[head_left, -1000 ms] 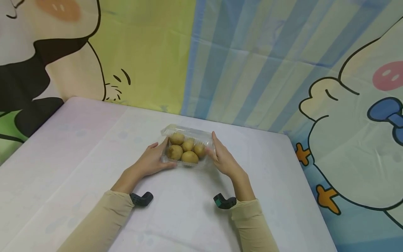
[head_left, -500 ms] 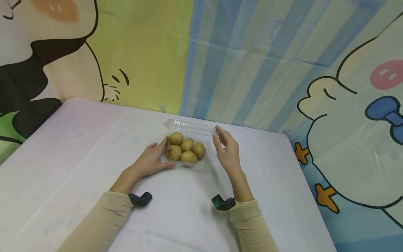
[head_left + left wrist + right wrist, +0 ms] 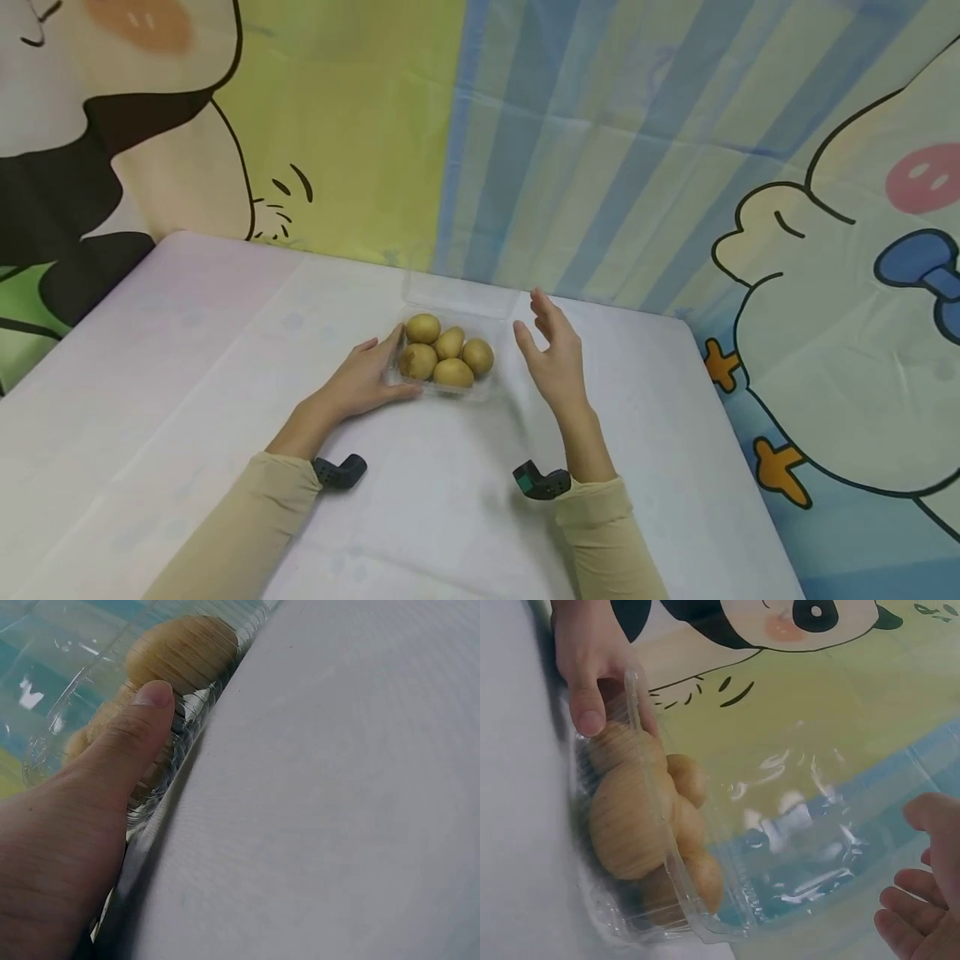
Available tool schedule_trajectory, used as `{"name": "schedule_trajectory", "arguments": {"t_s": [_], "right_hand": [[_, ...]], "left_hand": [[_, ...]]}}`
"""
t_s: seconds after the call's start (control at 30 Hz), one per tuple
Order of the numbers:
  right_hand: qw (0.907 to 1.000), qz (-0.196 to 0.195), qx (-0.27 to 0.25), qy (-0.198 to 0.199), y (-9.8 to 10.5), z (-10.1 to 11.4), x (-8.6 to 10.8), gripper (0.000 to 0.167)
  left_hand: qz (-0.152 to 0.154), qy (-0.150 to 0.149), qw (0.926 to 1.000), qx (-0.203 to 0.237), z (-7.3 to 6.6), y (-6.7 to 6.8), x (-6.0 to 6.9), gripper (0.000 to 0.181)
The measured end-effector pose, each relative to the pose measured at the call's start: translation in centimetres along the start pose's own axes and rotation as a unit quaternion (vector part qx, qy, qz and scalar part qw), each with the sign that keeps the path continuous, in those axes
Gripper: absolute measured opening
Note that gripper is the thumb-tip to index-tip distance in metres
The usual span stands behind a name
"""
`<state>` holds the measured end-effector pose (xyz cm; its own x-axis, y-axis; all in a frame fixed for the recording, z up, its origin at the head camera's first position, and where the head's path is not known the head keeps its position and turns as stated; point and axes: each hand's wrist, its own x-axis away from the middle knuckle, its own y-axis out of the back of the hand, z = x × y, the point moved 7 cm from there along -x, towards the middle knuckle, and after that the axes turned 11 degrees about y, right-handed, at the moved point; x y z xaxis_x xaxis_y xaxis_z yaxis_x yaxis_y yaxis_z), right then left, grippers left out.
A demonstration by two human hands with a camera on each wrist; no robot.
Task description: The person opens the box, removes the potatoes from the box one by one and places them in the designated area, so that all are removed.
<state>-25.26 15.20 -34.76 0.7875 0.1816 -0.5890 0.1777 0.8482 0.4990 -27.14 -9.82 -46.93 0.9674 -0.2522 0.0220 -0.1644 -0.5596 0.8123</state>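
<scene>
The clear plastic clamshell box (image 3: 673, 862) sits near the middle of the head view, on the white-covered desk (image 3: 420, 508), filled with yellow-brown potatoes (image 3: 453, 373); six can be counted there. Its clear lid (image 3: 802, 825) is folded back at the far side, just above the potatoes in the head view and reaching across the middle of the right wrist view.

The person's left grip (image 3: 362, 385) holds the box by its left end, pinching it between the thumb (image 3: 139, 727) along the near wall and the fingers around the end. The right grip (image 3: 557, 360), to the right of the box in the head view, has its fingers spread and loosely bent, holding nothing; it is just apart from the lid.

The box looks thin and springy, so the ribbed walls would probably dent under a hard squeeze, and the glossy plastic may slip. The lid is likely very light and flexible, best pinched by its outer edge. The potatoes should be firm, far heavier than their package, and rounded enough to roll. To carry the load, both short ends held low, or a palm beneath, would suit better than the rim; a single potato is best taken from above around its widest part.
</scene>
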Motion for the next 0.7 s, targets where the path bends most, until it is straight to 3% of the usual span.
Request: {"name": "schedule_trajectory", "arguments": {"t_s": [0.1,0.23,0.4,0.7], "right_hand": [[0.9996,0.023,0.014,-0.007,0.0,-0.1,0.0,0.056],[0.9948,0.092,0.043,-0.011,-1.0,-0.4,0.2,0.059],[0.9811,0.178,0.075,0.000,-2.9,-0.8,0.5,0.064],[0.9558,0.276,0.099,-0.027,-5.1,-1.7,1.3,0.069]], "left_hand": [[0.001,0.002,1.0000,-0.001,0.0,0.0,-0.1,0.114],[-0.003,0.004,1.0000,-0.002,0.1,0.0,-0.1,0.115],[-0.004,0.006,1.0000,0.001,0.3,0.1,-0.1,0.115],[-0.005,0.004,1.0000,0.002,0.4,0.0,-0.1,0.115]]}}
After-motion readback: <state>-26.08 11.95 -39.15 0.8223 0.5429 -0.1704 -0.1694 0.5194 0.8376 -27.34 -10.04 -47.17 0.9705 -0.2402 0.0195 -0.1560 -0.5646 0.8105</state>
